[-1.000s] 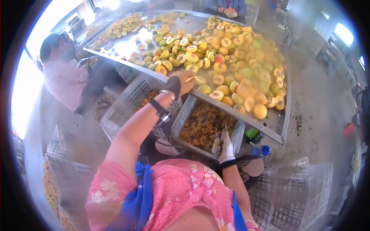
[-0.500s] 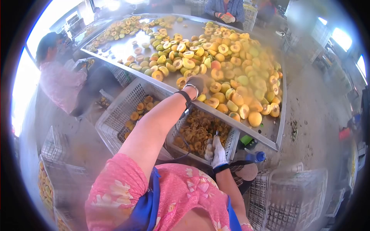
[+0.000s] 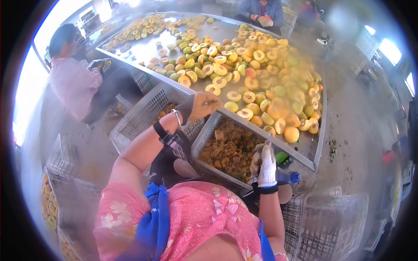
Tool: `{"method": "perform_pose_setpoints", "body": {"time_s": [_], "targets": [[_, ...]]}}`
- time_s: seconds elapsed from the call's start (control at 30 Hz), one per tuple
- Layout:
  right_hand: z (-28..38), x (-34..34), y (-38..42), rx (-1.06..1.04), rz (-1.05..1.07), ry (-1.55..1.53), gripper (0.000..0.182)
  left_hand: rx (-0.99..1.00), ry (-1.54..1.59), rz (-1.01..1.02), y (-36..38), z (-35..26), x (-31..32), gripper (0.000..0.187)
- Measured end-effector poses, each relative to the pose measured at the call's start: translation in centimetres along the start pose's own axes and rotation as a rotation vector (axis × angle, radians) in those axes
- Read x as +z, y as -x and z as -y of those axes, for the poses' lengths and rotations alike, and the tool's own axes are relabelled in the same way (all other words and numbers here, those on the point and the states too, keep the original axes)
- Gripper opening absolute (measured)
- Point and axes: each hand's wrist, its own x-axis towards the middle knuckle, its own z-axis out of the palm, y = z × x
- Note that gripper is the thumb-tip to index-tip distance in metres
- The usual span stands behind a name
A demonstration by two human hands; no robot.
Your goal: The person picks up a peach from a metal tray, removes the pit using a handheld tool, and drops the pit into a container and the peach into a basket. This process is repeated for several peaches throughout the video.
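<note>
My left hand point(image 3: 203, 107), in a grey and orange glove, hovers over the table's near edge with its fingers bent together. Whatever may be in those fingers is hidden. In a white glove with soiled fingers, my right hand point(image 3: 265, 163) is closed around a small tool point(image 3: 270, 137); only its thin tip shows. That hand is at the right side of a crate point(image 3: 204, 135) of brown-orange scraps point(image 3: 230, 150). Halved yellow stone fruits point(image 3: 220, 69) spread over the metal table point(image 3: 278, 142), cut faces showing on many.
A second crate point(image 3: 143, 102) with fruit pieces stands left of the scrap crate. Stacked crates point(image 3: 331, 222) are at lower right, near a blue bottle point(image 3: 292, 177). One person point(image 3: 74, 82) sits at left; another person's hands point(image 3: 263, 20) show behind the table.
My left hand has drawn back from the fruit toward me and left, to the table's edge. My right hand has risen slightly and moved right, the tool still in it.
</note>
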Motion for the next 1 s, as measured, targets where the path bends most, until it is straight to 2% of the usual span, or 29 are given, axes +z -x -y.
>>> {"method": "perform_pose_setpoints", "body": {"time_s": [0.07, 0.1, 0.2, 0.23, 0.33, 0.37, 0.5, 0.6, 0.63, 0.77, 0.8, 0.83, 0.87, 0.93, 0.97, 1.0], "targets": [[0.5, 0.4, -0.1, 0.032, 0.004, -0.014, 0.036, 0.012, -0.126, -0.198, -0.9, 1.1, -1.8, 0.024], [0.6, 0.7, 0.0, 0.029, 0.015, -0.007, 0.035, -0.024, -0.204, -0.268, -1.8, 2.2, -2.3, 0.04], [0.4, 1.7, 0.3, 0.05, 0.063, -0.016, 0.032, -0.283, -0.689, -0.307, -5.2, 4.9, -2.1, 0.061], [0.1, 2.0, 0.4, 0.066, 0.075, -0.016, 0.032, -0.434, -0.624, -0.119, -5.7, 2.7, -2.5, 0.076], [-0.5, 2.3, 0.8, 0.096, 0.109, 0.01, 0.03, -0.553, -0.617, -0.027, -8.7, 3.5, -0.8, 0.072], [-0.4, 2.7, 1.0, 0.108, 0.11, 0.013, 0.029, -0.561, -0.623, 0.04, -9.0, 2.9, -0.6, 0.071], [-1.4, 3.6, 0.7, 0.073, 0.124, 0.113, 0.031, -0.166, -0.49, -0.158, -7.5, 3.9, 0.6, 0.058], [-1.6, 4.5, 0.5, 0.026, 0.159, 0.208, 0.033, -0.083, 0.316, -0.366, -5.4, 2.0, 2.2, 0.044], [-2.3, 4.7, 0.0, -0.015, 0.172, 0.252, 0.032, -0.114, 0.705, -0.381, -4.6, 1.5, 3.0, 0.035], [-0.5, 6.9, 0.3, -0.1, 0.205, 0.541, 0.03, -0.003, 1.513, -0.404, -1.9, 1.1, 6.7, 0.03], [0.0, 7.3, 0.4, -0.112, 0.207, 0.622, 0.029, 0.064, 1.442, -0.375, -1.2, 1.1, 7.5, 0.03], [-0.3, 7.5, -0.3, -0.405, 0.205, 0.808, 0.029, 0.13, 1.37, -0.344, -0.2, 0.8, 8.3, 0.031], [0.1, 7.3, -0.3, -0.362, 0.207, 0.855, 0.028, 0.162, 1.157, -0.329, 0.3, 0.9, 8.7, 0.033], [0.1, 7.4, -0.7, -0.535, 0.155, 0.946, 0.031, 0.23, 0.724, -0.335, 1.6, 0.8, 9.4, 0.038], [-0.3, 6.7, -1.3, -0.649, 0.201, 1.049, 0.033, 0.226, 0.529, -0.332, 2.6, 0.5, 9.6, 0.039], [-0.3, 6.5, -1.3, -0.589, 0.191, 1.071, 0.032, 0.219, 0.623, -0.309, 3.0, 0.4, 9.8, 0.04]]}}
